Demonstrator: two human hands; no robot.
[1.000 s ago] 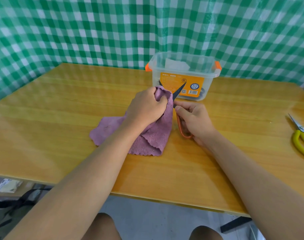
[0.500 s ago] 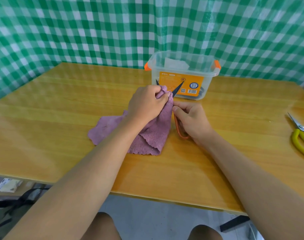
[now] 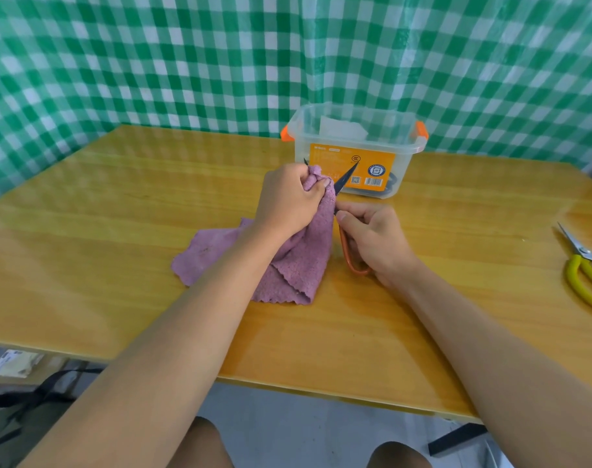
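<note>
Rubbing the open blades of the orange-handled scissors [image 3: 344, 246] with a purple cloth [image 3: 298, 261], wad now a shade nearer the tips.

Bunched at the top and clenched in the left grip [image 3: 287, 201], then draped down onto the table [image 3: 119, 204] near its middle. Wrapped round dark blades poking out at twelve and one o'clock, parted as widely as a second ago. Grasping the orange handle loop at three o'clock of the cloth: the right grip [image 3: 377, 241], hardly shifted. Probably mid-wipe, with more strokes to come. Just beyond at one o'clock, a clear plastic box [image 3: 402, 163]; well apart at three o'clock, yellow-handled scissors [image 3: 581, 251] lying untouched.
</note>
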